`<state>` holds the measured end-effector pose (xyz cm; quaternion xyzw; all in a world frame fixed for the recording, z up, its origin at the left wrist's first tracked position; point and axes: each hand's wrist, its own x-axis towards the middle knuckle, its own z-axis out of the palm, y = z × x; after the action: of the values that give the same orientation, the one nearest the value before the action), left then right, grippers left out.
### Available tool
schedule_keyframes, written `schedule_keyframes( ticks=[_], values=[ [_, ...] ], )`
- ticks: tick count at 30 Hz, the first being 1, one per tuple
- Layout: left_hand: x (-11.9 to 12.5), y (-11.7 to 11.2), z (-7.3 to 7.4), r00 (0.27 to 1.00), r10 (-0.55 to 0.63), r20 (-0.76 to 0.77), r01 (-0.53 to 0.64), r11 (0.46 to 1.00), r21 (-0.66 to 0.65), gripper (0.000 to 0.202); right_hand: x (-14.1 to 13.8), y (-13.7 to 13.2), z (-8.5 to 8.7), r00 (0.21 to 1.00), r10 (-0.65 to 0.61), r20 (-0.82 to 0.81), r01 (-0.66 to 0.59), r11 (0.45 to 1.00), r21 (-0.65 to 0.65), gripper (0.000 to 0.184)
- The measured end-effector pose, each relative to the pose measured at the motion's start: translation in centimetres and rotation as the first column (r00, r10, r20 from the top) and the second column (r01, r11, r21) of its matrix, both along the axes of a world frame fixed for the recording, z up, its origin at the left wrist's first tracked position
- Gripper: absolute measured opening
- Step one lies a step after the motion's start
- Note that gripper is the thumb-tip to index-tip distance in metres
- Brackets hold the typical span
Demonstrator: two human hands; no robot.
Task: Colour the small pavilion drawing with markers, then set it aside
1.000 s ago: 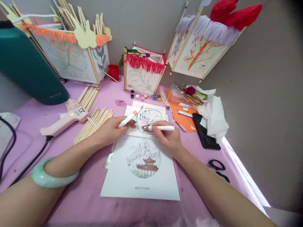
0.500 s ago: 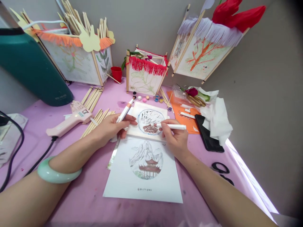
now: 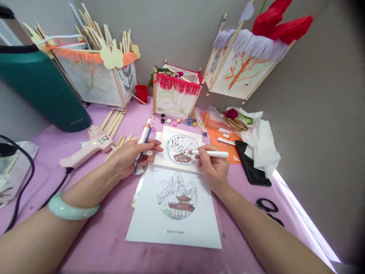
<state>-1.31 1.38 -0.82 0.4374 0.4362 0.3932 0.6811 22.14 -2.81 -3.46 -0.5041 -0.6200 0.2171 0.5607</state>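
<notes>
My right hand [image 3: 215, 169] pinches a white marker [image 3: 215, 153], its brown tip at the small white panel [image 3: 159, 160], above the right side of a brown roof drawing [image 3: 181, 157]. The drawing sits inside a blue dotted circle with black strokes above. My left hand [image 3: 127, 156] holds a second white marker [image 3: 144, 131] with an orange-brown end and a thin blue brush [image 3: 145, 142], both pointing up, its fingertips at the panel's left edge. Below the panel, partly under it, lies a printed sheet [image 3: 142, 228] with a round picture of mountains and a pavilion.
A pink glue gun [image 3: 88, 150] and wooden sticks [image 3: 114, 123] lie left, beside a green bottle [image 3: 42, 83]. Small paint pots [image 3: 175, 123] and a lantern [image 3: 172, 102] stand behind the panel. Right are a black phone [image 3: 252, 163], tissues [image 3: 266, 148] and black-handled scissors [image 3: 268, 204].
The marker in my left hand has tipped more upright, and the blue brush beside it has come into sight. My right hand and its marker stay nearly in place; the view has shifted slightly.
</notes>
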Motion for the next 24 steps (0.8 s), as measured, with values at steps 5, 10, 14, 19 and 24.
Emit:
schedule_keyframes(
  ticks=[5,10,14,19,24],
  values=[
    [0.2,-0.2,-0.3,0.992,-0.002,-0.129,0.010,0.998,0.063,0.014,0.0,0.1,-0.1,1.000,-0.014,-0.005,0.014,1.000,-0.009,0.017],
    [0.7,-0.4,0.0,0.961,-0.009,-0.275,0.031,0.997,0.077,0.013,0.1,0.2,-0.3,0.999,-0.013,0.031,0.014,0.999,-0.036,0.017],
    [0.8,-0.6,0.2,0.911,-0.061,-0.407,0.120,0.986,0.119,0.015,0.0,0.2,-0.5,0.999,0.005,0.042,-0.003,0.998,-0.055,0.018],
    [0.8,-0.8,0.5,0.887,-0.072,-0.456,0.146,0.981,0.129,0.019,-0.1,0.2,-0.7,0.999,0.035,0.040,-0.033,0.998,-0.051,0.016],
    [1.1,-0.9,1.1,0.845,-0.121,-0.521,0.201,0.974,0.099,0.022,-0.1,0.1,-0.6,0.992,0.102,0.076,-0.100,0.995,-0.028,0.015]
  ],
)
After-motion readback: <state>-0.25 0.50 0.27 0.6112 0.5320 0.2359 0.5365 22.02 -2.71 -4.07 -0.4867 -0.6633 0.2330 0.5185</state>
